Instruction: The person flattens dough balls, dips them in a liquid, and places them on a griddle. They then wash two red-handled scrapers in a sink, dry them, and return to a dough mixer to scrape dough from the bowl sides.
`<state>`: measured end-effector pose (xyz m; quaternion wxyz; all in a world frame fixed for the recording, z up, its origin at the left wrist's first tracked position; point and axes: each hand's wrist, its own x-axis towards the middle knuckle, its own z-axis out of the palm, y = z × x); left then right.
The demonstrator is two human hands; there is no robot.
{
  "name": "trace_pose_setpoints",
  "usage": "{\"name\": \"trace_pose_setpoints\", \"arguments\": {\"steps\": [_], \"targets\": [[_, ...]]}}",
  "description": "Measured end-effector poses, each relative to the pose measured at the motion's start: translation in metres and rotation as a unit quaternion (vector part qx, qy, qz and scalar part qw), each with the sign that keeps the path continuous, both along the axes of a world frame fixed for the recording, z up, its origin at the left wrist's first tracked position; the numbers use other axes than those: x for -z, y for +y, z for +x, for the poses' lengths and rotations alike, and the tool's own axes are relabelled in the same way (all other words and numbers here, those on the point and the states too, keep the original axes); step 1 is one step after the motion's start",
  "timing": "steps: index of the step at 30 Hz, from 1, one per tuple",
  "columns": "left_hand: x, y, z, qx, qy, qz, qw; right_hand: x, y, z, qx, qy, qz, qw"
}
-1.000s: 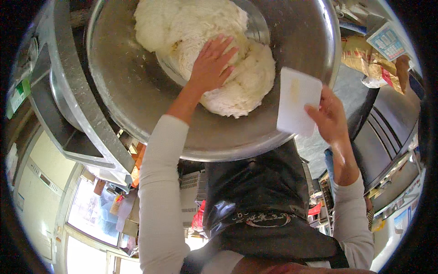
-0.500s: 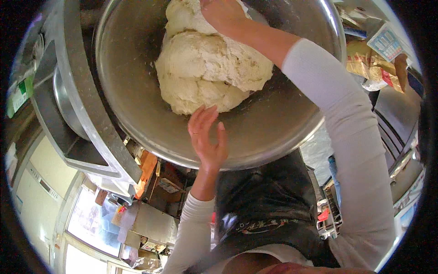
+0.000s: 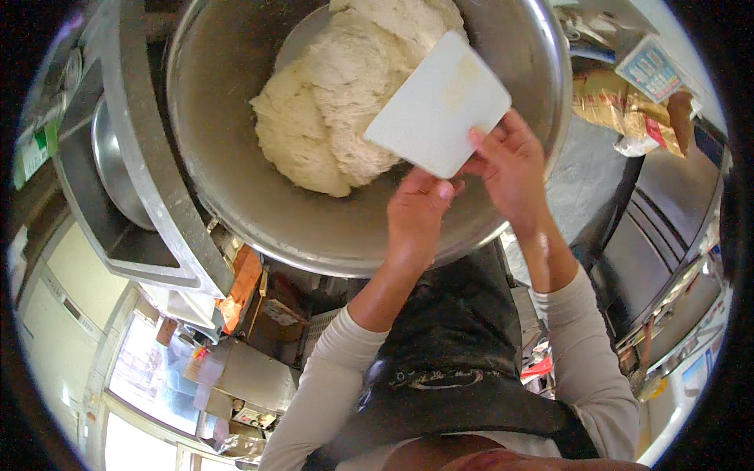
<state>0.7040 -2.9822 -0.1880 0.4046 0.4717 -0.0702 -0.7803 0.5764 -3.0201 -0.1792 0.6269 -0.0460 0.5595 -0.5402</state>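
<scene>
A white dough scraper [image 3: 441,102], flat with a faint yellowish smear, is held tilted over the steel bowl [image 3: 236,212]. My right hand [image 3: 509,166] grips its right corner, thumb on the face. At the near edge, the closed fingers of my left hand [image 3: 421,208] pinch it, partly hidden behind the scraper. Beyond lies a big lump of pale, rough dough [image 3: 322,118] inside the bowl; the scraper covers part of its right side.
On the left stands a grey metal frame [image 3: 169,228] with a round steel pan [image 3: 118,169] in it. To the right are a gold-and-red package [image 3: 620,106] and a calculator [image 3: 650,69]. My dark apron [image 3: 448,330] is close to the bowl's near rim.
My right hand has come back from the far side of the dough and now has the scraper. My left hand has left the dough's near edge for the scraper. The dough's shape differs.
</scene>
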Motion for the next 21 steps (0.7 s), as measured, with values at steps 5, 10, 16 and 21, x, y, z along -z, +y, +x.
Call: {"name": "trace_pose_setpoints", "arguments": {"steps": [5, 10, 16, 21], "targets": [[0.0, -0.004, -0.006, -0.084, -0.05, 0.078, 0.992, 0.012, 0.044, -0.061, -0.156, 0.323, -0.036, 0.933], [0.003, 0.018, 0.031, -0.052, -0.163, 0.068, 0.983, 0.106, 0.03, -0.187, 0.057, 0.558, 0.065, 0.825], [-0.005, 0.05, 0.046, -0.064, -0.254, 0.102, 0.96, 0.238, -0.042, -0.199, -0.015, 0.643, 0.226, 0.732], [-0.013, 0.062, 0.037, -0.134, -0.183, 0.119, 0.967, 0.258, -0.081, -0.208, -0.058, 0.718, 0.299, 0.626]]}}
